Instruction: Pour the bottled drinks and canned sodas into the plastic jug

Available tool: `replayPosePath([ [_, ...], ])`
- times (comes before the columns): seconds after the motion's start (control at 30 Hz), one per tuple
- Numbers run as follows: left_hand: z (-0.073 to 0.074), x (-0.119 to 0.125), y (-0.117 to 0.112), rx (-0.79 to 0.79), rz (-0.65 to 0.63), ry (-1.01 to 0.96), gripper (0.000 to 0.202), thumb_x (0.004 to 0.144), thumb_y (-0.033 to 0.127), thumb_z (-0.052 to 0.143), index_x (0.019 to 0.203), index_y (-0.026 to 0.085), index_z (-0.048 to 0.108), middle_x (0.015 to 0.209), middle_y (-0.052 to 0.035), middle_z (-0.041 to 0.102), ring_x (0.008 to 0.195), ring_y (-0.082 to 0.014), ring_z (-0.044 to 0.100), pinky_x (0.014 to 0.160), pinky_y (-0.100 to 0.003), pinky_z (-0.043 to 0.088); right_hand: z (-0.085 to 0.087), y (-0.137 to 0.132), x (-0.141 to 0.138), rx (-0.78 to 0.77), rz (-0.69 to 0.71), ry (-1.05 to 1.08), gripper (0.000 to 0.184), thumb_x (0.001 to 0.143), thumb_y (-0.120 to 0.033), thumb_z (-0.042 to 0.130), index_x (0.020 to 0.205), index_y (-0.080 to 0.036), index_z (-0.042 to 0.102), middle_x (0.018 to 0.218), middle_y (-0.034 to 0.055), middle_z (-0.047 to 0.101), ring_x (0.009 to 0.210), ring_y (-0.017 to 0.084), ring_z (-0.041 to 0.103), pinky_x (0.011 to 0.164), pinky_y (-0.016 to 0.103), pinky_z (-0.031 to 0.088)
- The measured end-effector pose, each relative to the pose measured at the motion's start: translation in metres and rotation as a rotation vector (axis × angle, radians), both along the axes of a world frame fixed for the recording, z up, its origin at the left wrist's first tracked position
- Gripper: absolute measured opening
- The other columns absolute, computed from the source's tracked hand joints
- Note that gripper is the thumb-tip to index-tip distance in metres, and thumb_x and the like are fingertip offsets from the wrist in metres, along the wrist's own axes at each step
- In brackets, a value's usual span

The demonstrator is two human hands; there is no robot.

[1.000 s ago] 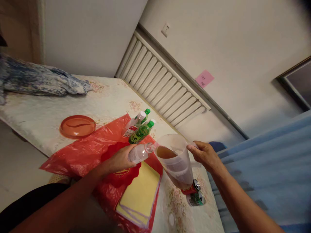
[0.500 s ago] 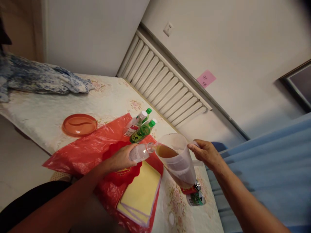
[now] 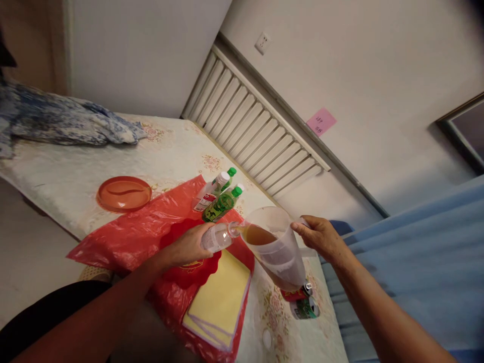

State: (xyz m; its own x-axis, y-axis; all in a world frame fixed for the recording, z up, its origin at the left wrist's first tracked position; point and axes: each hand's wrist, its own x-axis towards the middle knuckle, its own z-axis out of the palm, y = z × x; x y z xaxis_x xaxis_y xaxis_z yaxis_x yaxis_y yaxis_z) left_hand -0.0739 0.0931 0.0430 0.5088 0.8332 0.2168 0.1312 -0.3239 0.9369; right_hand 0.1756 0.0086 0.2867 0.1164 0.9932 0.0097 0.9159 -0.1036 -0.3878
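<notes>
My left hand [image 3: 187, 246] is wrapped round a small clear plastic bottle [image 3: 218, 237], holding it tilted with its mouth at the spout of a clear plastic jug [image 3: 282, 252]. My right hand [image 3: 320, 237] grips the jug's handle and tips it toward the bottle. Brown liquid [image 3: 259, 235] fills part of the jug and reaches the spout. Both are held above a table with a flowered cloth [image 3: 170, 156].
Three small bottles, two with green caps [image 3: 219, 194], lie on a red plastic bag [image 3: 128, 237]. Yellow papers [image 3: 221, 300] and a red paper sit under my left hand. Two cans [image 3: 304, 302] lie below the jug. An orange dish [image 3: 124, 193], blue cloth [image 3: 60, 121] and radiator [image 3: 257, 131] are beyond.
The jug has tipped a little further toward the bottle, and the brown liquid has moved up to the spout. Both hands stay in nearly the same place.
</notes>
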Motion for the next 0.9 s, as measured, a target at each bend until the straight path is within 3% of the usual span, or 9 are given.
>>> replayPosePath([
  [0.37,-0.0044,0.0021,0.0010,0.022,0.007,0.014,0.057,0.065,0.032,0.070,0.121,0.026,0.055,0.115,-0.0049,0.069,0.102,-0.0240,0.066,0.084,-0.030,0.051,0.0012,-0.0004,0.0003,-0.022,0.003,-0.022,0.051,0.078,-0.065,0.057,0.059,-0.020,0.044,0.052,-0.0063,0.032,0.050,0.008,0.028,0.045,0.023,0.021],
  [0.9,-0.0029,-0.0004,0.0008,0.006,0.004,0.004,0.058,0.063,0.027,0.068,0.120,0.027,0.056,0.116,-0.0050,0.069,0.104,-0.0255,0.066,0.085,-0.031,0.050,0.0026,-0.0002,-0.0049,-0.020,0.009,-0.007,0.054,0.076,-0.068,0.059,0.058,-0.021,0.041,0.052,-0.0065,0.031,0.050,0.008,0.027,0.045,0.023,0.020],
])
